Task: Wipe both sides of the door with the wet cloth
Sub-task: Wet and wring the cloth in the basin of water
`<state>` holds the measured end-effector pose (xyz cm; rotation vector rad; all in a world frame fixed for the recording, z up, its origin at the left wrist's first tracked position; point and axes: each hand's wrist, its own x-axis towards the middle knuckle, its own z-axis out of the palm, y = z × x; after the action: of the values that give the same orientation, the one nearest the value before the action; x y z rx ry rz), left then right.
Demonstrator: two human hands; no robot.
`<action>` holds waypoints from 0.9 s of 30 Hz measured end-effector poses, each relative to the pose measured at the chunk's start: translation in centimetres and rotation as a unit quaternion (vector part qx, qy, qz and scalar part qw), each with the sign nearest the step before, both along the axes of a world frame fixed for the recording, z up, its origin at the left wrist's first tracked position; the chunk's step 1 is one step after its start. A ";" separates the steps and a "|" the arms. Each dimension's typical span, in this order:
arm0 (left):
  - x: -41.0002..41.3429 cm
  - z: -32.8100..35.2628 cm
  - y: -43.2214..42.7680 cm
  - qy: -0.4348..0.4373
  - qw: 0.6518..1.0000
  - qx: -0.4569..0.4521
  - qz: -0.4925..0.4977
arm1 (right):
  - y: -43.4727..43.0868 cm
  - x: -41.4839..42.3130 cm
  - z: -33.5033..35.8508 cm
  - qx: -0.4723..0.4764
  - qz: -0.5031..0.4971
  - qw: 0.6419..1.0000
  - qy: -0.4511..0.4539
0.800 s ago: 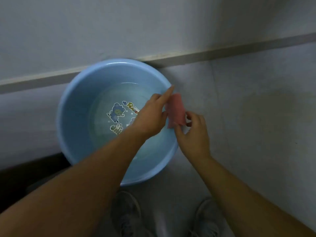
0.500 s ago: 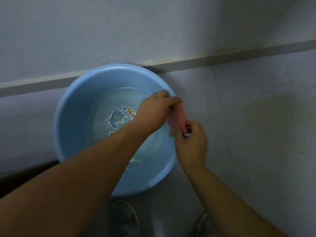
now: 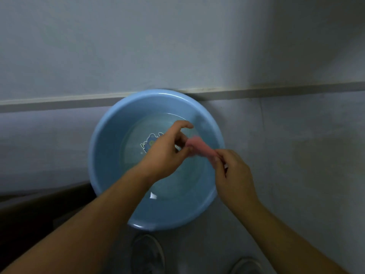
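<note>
Cloth now stretched between hands — over basin (water inside).

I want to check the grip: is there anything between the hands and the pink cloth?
Nothing visible. The left hand and the right hand each pinch one end of the pink cloth, above the blue basin. The door is not in view.

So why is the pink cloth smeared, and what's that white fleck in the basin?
Head view: the small pink cloth is motion-blurred between left hand and right hand; the fleck is glare on water in the round blue plastic basin; lighting is dim.
</note>
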<state>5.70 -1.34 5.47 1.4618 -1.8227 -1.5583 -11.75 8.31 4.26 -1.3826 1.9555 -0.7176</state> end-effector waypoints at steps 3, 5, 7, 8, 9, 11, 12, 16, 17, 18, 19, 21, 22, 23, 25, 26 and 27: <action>3.0 -1.2 0.1 0.000 0.999 0.026 -0.041 | -1.2 1.5 -0.6 0.000 0.057 0.998 -0.030; 4.6 -2.5 0.2 0.002 0.999 0.036 -0.012 | -2.0 2.5 -1.6 0.038 0.081 0.994 -0.065; 5.8 -4.0 0.5 -0.008 0.998 0.046 0.040 | -2.8 3.7 -3.1 0.073 0.069 0.990 -0.103; 6.4 -4.8 0.8 -0.013 0.997 0.048 0.066 | -3.2 4.4 -3.8 0.085 0.047 0.988 -0.117; 6.9 -5.6 1.0 -0.021 0.995 0.041 0.089 | -3.6 5.1 -4.7 0.095 0.018 0.987 -0.127; 7.3 -7.0 1.6 0.002 0.988 0.065 0.138 | -4.5 6.7 -6.6 0.108 -0.036 0.982 -0.150; 7.1 -7.7 1.9 0.034 0.980 0.099 0.167 | -4.9 7.5 -7.5 0.112 -0.056 0.978 -0.164; 5.7 -11.5 2.9 0.007 0.947 0.132 0.293 | -5.9 9.6 -10.8 0.149 -0.034 0.978 -0.142; 5.7 -12.4 2.8 -0.012 0.942 0.129 0.309 | -6.2 9.9 -11.4 0.156 -0.008 0.980 -0.122; 5.8 -13.2 2.7 -0.037 0.940 0.129 0.313 | -6.4 10.1 -11.7 0.162 0.018 0.981 -0.102; 6.0 -13.9 2.6 -0.079 0.943 0.116 0.301 | -6.6 10.2 -12.0 0.166 0.042 0.982 -0.082; 6.4 -14.9 2.5 -0.186 0.949 0.063 0.248 | -6.8 10.6 -12.6 0.161 0.088 0.982 -0.040; 6.6 -15.1 2.4 -0.222 0.947 0.046 0.228 | -6.8 10.7 -12.9 0.157 0.109 0.981 -0.023; 6.7 -15.5 2.4 -0.246 0.945 0.038 0.213 | -6.8 10.8 -13.1 0.157 0.124 0.980 -0.011; 6.9 -16.2 2.5 -0.291 0.938 0.042 0.184 | -6.8 10.7 -13.6 0.163 0.139 0.977 0.008; 6.9 -16.4 2.6 -0.319 0.932 0.043 0.165 | -6.8 10.6 -13.9 0.167 0.140 0.976 0.021; 6.9 -16.5 2.7 -0.338 0.928 0.035 0.150 | -6.8 10.6 -14.0 0.173 0.140 0.974 0.036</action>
<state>12.59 1.40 -10.98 2.3957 -1.7387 -1.0409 -1.15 1.51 -9.75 -1.4375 1.7840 -0.1872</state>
